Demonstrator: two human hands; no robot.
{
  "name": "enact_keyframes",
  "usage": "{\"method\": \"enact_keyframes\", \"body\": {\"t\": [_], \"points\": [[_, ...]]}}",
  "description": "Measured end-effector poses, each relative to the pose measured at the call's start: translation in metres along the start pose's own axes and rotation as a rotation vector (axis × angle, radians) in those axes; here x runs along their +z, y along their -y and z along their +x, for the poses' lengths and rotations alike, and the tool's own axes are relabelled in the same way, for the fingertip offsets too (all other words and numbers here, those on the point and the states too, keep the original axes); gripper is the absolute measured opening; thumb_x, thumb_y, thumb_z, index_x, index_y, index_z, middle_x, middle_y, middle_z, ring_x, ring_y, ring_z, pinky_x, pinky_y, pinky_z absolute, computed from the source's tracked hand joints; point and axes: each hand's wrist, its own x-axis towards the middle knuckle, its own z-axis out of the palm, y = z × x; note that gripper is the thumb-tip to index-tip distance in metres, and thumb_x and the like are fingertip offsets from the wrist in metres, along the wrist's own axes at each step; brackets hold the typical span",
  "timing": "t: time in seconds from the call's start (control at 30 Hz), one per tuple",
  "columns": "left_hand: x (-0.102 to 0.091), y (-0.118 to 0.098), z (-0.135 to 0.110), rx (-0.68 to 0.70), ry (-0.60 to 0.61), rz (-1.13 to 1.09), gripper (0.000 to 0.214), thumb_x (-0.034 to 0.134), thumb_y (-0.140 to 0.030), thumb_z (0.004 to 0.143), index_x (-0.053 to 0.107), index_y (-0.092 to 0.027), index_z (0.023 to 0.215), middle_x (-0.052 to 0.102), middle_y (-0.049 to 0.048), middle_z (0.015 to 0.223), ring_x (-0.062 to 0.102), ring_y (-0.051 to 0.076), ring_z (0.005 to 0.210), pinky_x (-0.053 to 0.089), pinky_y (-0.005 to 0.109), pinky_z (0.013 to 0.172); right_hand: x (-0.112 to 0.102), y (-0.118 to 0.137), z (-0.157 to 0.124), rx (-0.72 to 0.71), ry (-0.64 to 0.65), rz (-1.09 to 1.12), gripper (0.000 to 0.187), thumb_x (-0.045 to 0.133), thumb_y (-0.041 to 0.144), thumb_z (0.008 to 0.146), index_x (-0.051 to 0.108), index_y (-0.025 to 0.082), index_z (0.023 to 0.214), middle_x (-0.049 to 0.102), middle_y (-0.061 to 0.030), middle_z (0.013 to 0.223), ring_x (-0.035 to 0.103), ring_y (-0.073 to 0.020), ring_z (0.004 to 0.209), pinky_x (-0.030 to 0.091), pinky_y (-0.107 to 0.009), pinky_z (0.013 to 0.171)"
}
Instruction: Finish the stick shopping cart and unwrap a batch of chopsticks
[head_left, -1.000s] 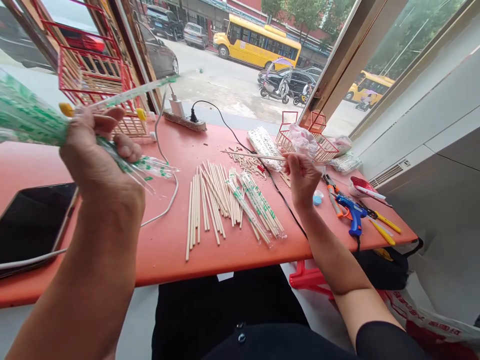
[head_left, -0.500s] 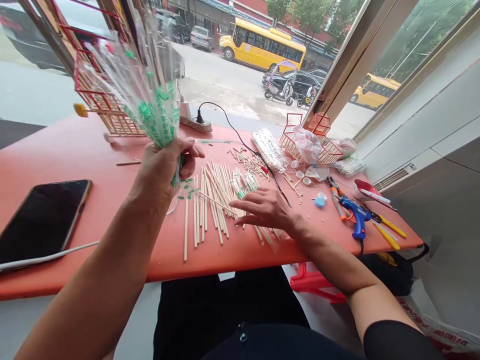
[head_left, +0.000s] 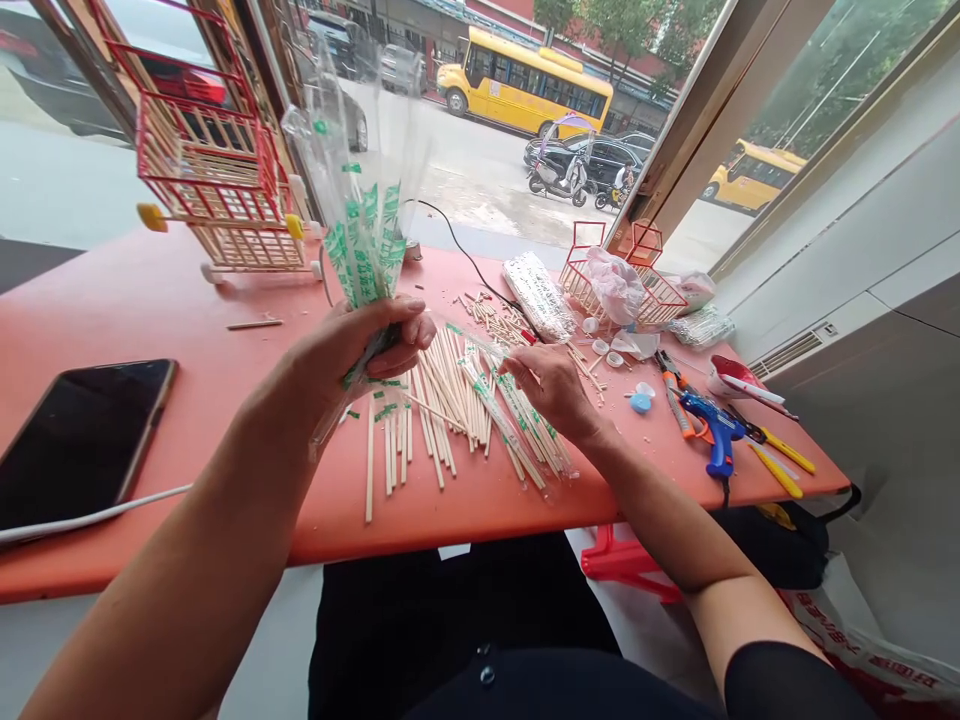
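Clear plastic printed in green fans upward from the left hand (head_left: 360, 340), whose fingers curl firmly around a bunch of sleeves (head_left: 367, 245), with loose tails hanging below the fist over the bare sticks (head_left: 439, 400). The right hand (head_left: 553, 388) is bent over the upper ends of the wrapped sticks (head_left: 525, 420), which lie on the red tabletop (head_left: 337, 535) just beside the bare ones; whether its fingertips pinch anything, one cannot tell. For neat handling, the left fist is best held high, so that its tails do not drag the bare sticks askew. The right thumb and forefinger would do well to take one wrapped stick at a time and lift it lightly, since its neighbours could roll.
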Motion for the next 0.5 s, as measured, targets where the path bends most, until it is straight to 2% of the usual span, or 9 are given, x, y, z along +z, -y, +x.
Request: {"method": "enact_keyframes", "body": {"t": [0.07,0.13,0.23,0.37,0.43,0.5], "points": [[0.001,0.001,0.0,0.053,-0.012,-0.007,0.039,0.085,-0.047,0.09,0.067,-0.015,0.074,0.055,-0.0023,0.062,0.02,-0.001,0.038,0.014,0.023,0.039,-0.002,0.004,-0.001,0.101,-0.024,0.08,0.057,0.044,0.056,0.115,0.074,0.02,0.082,0.065,-0.0011,0.071,0.059,-0.0156,0.068,0.047,-0.032,0.079],[0.004,0.005,0.0,0.066,-0.024,-0.006,0.042,0.093,-0.052,0.084,0.075,-0.015,0.093,0.057,-0.003,0.067,0.023,-0.001,0.041,0.016,0.023,0.041,-0.004,0.011,-0.001,0.194,-0.071,0.186,0.056,0.047,0.058,0.113,0.072,0.02,0.08,0.057,0.002,0.064,0.052,-0.0132,0.062,0.042,-0.029,0.069],[0.013,0.015,0.0,-0.01,-0.018,-0.005,0.055,0.103,-0.048,0.072,0.076,-0.015,0.107,0.059,-0.0034,0.071,0.029,0.0,0.043,0.019,0.023,0.042,-0.002,0.022,-0.002,0.173,-0.04,0.27,0.057,0.048,0.059,0.112,0.069,0.02,0.077,0.059,0.0016,0.066,0.053,-0.0126,0.063,0.04,-0.029,0.068],[0.024,0.027,0.001,-0.078,0.018,0.019,0.044,0.1,-0.047,0.075,0.077,-0.012,0.086,0.041,-0.0072,0.053,0.034,0.004,0.044,0.023,0.021,0.042,0.003,0.029,-0.002,0.048,0.129,0.287,0.055,0.05,0.058,0.111,0.067,0.019,0.075,0.062,0.0004,0.07,0.055,-0.0128,0.068,0.04,-0.029,0.072],[0.024,0.027,0.003,-0.052,-0.062,0.005,0.039,0.098,-0.045,0.078,0.074,-0.013,0.075,0.05,-0.0022,0.057,0.044,0.006,0.048,0.031,0.02,0.043,0.001,0.03,-0.002,0.065,0.198,0.237,0.05,0.06,0.06,0.107,0.066,0.019,0.079,0.062,0.0007,0.073,0.055,-0.0129,0.07,0.04,-0.028,0.073],[0.02,0.025,0.006,-0.016,-0.196,-0.029,0.04,0.094,-0.04,0.083,0.068,-0.014,0.068,0.065,0.0044,0.072,0.057,0.009,0.057,0.046,0.021,0.05,-0.002,0.031,-0.002,0.137,0.289,0.1,0.045,0.075,0.06,0.098,0.066,0.019,0.083,0.064,0.0006,0.078,0.054,-0.0134,0.073,0.037,-0.028,0.072]]}}
